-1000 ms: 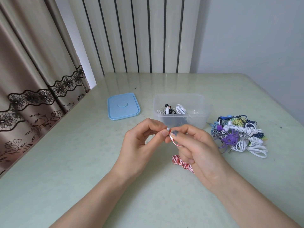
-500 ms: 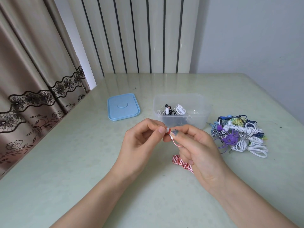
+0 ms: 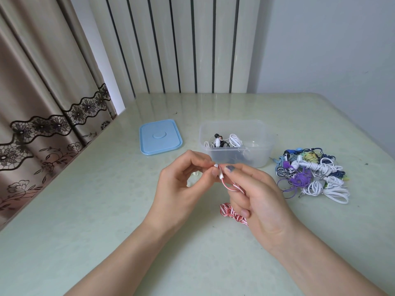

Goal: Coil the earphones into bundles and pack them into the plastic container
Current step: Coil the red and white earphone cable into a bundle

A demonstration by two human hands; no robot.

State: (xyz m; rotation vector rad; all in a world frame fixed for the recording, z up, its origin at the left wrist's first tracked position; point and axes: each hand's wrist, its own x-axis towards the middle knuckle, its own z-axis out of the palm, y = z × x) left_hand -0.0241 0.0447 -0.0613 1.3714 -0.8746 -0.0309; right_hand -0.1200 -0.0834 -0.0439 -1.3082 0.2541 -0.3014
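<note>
A red-and-white striped earphone cable (image 3: 232, 213) lies partly bunched on the table below my hands. My left hand (image 3: 183, 189) and my right hand (image 3: 254, 193) meet above it, both pinching the white end of that cable between thumb and fingers, with a short loop hanging under my right fingers. Just behind my hands stands the clear plastic container (image 3: 258, 133), holding white and black coiled earphones (image 3: 222, 141). To the right sits a heap of loose earphones (image 3: 312, 174) in white, purple, blue and yellow.
The container's blue lid (image 3: 160, 136) lies flat on the table left of the container. A curtain with lace trim (image 3: 42, 124) hangs along the table's left edge. A ribbed radiator panel (image 3: 181, 43) and a wall stand behind the pale green table (image 3: 85, 210).
My hands have stayed almost in place; the fingers have shifted slightly on the cable end, and the loop under my right fingers looks a little larger.
</note>
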